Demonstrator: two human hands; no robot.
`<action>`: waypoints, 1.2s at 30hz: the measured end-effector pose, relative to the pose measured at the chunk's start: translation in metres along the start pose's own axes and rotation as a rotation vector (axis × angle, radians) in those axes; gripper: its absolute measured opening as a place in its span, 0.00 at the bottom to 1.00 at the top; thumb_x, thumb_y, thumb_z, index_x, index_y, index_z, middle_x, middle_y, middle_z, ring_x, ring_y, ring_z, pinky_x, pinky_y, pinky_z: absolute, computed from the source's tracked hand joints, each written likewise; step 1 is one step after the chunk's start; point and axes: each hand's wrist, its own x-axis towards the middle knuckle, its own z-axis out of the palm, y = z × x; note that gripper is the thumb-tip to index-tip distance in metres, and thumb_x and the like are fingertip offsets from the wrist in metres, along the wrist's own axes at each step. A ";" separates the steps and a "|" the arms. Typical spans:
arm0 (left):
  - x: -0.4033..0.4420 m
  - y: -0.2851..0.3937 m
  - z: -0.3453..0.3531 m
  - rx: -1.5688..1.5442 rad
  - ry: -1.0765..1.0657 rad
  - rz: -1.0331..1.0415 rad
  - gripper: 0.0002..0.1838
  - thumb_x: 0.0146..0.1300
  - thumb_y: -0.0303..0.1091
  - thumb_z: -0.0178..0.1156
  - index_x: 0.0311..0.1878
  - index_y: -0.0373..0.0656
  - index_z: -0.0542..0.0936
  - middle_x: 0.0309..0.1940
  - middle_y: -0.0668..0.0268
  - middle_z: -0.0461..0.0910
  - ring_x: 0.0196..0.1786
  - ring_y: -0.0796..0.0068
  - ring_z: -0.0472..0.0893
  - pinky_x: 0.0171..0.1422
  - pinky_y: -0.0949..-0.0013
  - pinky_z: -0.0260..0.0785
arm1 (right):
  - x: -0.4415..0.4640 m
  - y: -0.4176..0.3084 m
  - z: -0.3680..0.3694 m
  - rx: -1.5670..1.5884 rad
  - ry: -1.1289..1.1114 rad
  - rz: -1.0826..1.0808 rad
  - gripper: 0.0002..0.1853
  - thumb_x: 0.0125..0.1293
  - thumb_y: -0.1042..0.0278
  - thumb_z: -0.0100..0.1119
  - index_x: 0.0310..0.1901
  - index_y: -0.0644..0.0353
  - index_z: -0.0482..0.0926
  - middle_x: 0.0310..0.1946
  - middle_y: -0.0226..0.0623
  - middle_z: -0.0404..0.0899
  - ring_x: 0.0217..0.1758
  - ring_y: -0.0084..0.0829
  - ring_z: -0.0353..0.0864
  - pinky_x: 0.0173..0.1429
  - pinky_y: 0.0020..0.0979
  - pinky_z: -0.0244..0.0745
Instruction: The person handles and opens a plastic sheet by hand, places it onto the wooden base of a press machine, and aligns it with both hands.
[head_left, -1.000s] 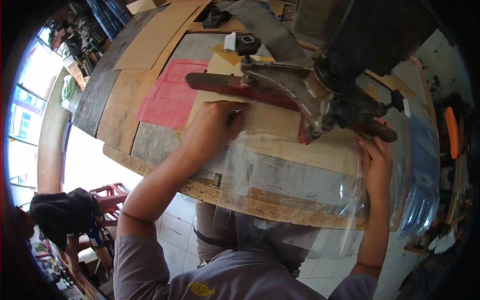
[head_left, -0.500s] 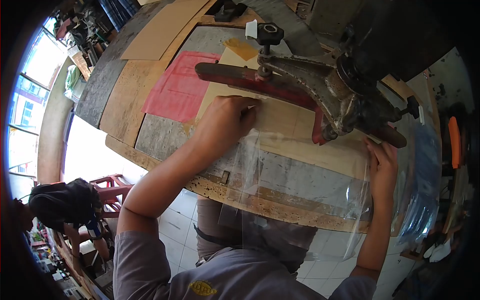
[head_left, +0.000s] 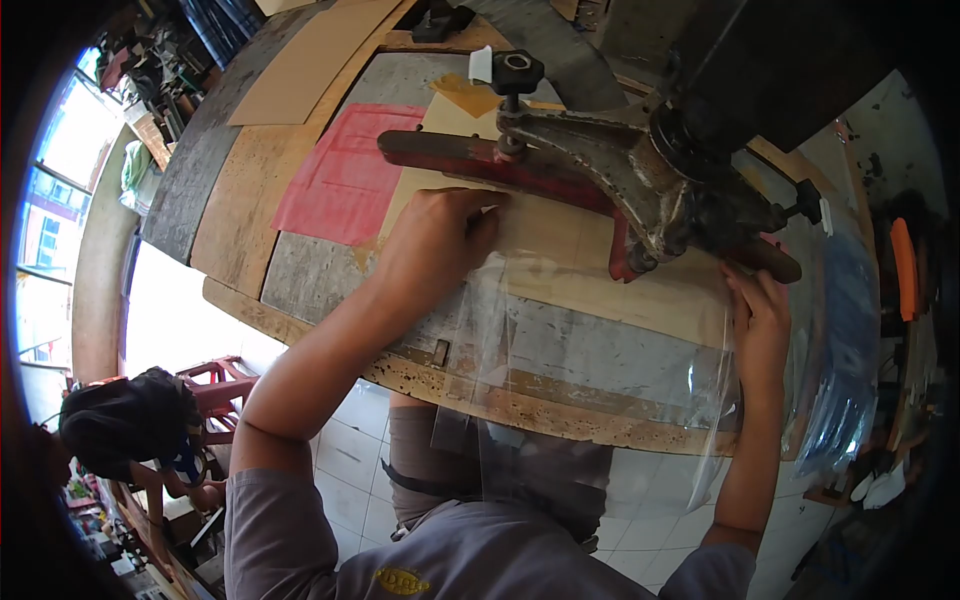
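Observation:
A clear plastic sheet [head_left: 590, 395] spans between my hands and hangs over the table's front edge. My left hand [head_left: 437, 235] has its thumb and fingers pinched at the sheet's upper left, just below a press head with red-sided bars [head_left: 560, 183]. My right hand [head_left: 762, 310] grips the sheet's right edge, with fingertips close to the bar's right end. Under the sheet lies a cream-coloured board [head_left: 590, 290] on a grey metal plate [head_left: 325, 275]. A red sheet [head_left: 345, 180] lies left of the board, partly beneath it.
A brown cardboard sheet [head_left: 315, 62] lies at the back left of the table. More clear plastic [head_left: 840, 390] hangs at the right, near an orange object [head_left: 904, 270]. Another person [head_left: 130, 425] bends over at the lower left, beside a red stool [head_left: 215, 385].
The whole view has shifted slightly, so the press and table appear a little farther left. Both hands keep nearly the same places on the sheet. The other person's arms have moved.

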 end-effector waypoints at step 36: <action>-0.001 -0.004 0.002 -0.013 0.047 0.099 0.12 0.65 0.28 0.63 0.49 0.38 0.88 0.35 0.46 0.87 0.37 0.48 0.87 0.45 0.53 0.79 | -0.004 0.009 0.004 0.072 0.036 -0.057 0.15 0.66 0.81 0.65 0.53 0.59 0.89 0.39 0.42 0.82 0.41 0.42 0.86 0.48 0.40 0.80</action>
